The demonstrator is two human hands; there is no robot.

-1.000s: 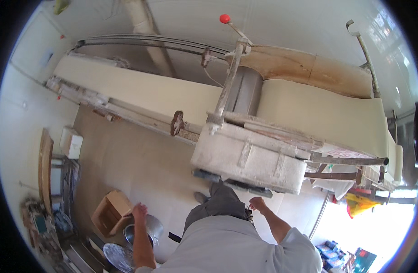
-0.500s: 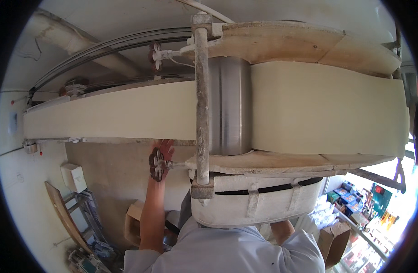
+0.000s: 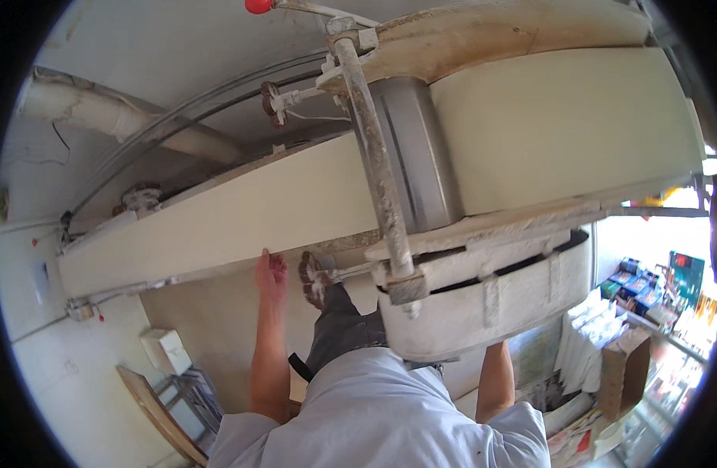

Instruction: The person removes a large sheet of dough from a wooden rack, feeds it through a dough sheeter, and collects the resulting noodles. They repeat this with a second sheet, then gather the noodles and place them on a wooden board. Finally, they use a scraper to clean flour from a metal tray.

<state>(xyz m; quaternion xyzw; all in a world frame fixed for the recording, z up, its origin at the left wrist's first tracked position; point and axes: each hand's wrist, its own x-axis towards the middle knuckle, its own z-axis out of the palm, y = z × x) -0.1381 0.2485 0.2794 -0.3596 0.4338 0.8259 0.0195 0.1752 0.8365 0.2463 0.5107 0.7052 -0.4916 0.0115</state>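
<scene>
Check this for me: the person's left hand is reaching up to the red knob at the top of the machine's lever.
Not right. The head view shows the left hand at the lower edge of the cream conveyor belt, beside the small handwheel. The red knob sits far above, untouched.

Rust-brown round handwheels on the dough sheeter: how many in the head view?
3. One rust-brown round handwheel sits beside the left hand under the cream belt; one above the belt near the grey roller; one at far left. Others may be hidden.
</scene>
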